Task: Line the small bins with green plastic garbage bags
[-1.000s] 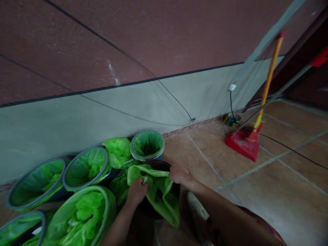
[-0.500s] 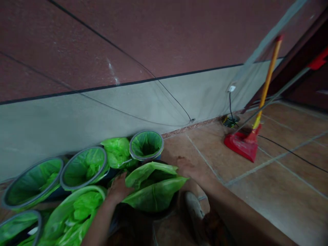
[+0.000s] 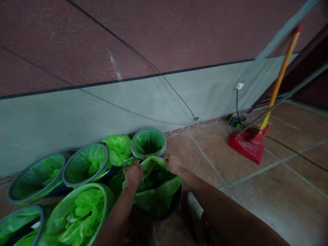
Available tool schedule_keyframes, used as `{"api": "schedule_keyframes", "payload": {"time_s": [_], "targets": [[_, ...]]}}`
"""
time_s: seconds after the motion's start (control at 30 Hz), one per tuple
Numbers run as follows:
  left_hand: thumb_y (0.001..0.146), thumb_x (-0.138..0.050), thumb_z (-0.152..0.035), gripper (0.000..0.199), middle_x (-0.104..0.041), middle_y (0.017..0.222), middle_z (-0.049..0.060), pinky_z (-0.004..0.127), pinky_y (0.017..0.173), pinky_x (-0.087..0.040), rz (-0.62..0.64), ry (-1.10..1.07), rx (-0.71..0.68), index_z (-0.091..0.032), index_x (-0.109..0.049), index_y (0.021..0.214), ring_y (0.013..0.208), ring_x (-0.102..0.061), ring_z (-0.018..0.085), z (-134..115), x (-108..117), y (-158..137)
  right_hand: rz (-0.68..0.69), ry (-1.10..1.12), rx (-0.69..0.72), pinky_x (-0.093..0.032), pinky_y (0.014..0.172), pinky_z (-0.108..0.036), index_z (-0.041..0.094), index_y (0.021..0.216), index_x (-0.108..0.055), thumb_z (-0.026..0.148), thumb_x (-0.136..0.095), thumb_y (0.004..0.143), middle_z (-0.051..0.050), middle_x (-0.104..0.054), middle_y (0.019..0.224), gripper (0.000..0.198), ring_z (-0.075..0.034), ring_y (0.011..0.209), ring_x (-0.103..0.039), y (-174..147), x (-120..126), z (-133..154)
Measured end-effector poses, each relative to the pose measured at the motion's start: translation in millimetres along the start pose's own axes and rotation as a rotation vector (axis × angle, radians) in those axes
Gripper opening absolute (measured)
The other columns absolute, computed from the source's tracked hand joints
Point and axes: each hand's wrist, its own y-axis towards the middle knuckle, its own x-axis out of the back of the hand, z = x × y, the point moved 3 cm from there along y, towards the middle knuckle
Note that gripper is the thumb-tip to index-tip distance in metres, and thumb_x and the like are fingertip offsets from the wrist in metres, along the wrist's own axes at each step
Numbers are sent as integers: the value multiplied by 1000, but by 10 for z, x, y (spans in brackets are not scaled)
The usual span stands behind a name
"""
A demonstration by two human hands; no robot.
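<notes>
A green plastic bin bag [image 3: 156, 194] hangs with its mouth open inside a dark bin [image 3: 176, 201] on the floor before me. My left hand [image 3: 133, 173] is closed on the bag's upper left edge. On the opposite side, my right hand [image 3: 173, 164] pinches the bag's upper right edge. The bag stands above the bin's rim and hides most of it. Just behind, against the wall, is a small bin [image 3: 164, 149] with a grey rim and a green liner.
To the left stand several bag-lined bins, among them a pale green bin [image 3: 109, 198] and a grey-rimmed bin [image 3: 67, 171]. A tied green bag [image 3: 118, 148] lies between bins. At right are a red dustpan [image 3: 247, 147], a yellow-orange handle [image 3: 282, 75] and a cable [image 3: 289, 147] along the tiled floor.
The bag's mouth has widened and its edge has come up between my hands. My right hand has moved in from beside the bag and now grips its edge; my left has shifted right.
</notes>
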Motion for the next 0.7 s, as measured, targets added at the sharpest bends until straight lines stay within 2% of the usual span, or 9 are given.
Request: {"api": "schedule_keyframes", "payload": {"time_s": [0.2,0.33,0.53,0.7], "targets": [[95,-38,-24,34,-74,109,12,31,84,-47,121,-98,93,-16,-68,109,102,-69,24,112,-91,190,-41,50,-58,-42,70,-22,19,98,-78,19,-48,90,-9,-76,100,31,-17,87,-68,118,-39,2],[95,-38,-27,35,-75,108,11,28,81,-48,149,-148,143,-17,-70,106,100,-70,23,188,-158,298,-43,103,-119,-43,68,-21,19,99,-78,18,-49,88,-9,-77,99,32,-16,86,-69,235,-84,-37],[96,-38,-31,38,-77,99,8,24,74,-49,199,-160,168,-18,-74,97,92,-71,19,249,-254,389,-43,152,-176,-44,69,-21,22,103,-78,23,-49,89,-8,-77,103,32,-18,93,-69,410,-217,-116],[91,-41,-24,36,-78,97,9,23,67,-49,259,-149,166,-18,-76,93,89,-73,20,293,-343,468,-14,198,-174,-42,63,-19,22,96,-79,23,-53,87,-6,-77,97,27,-15,84,-69,540,-340,-163]]}}
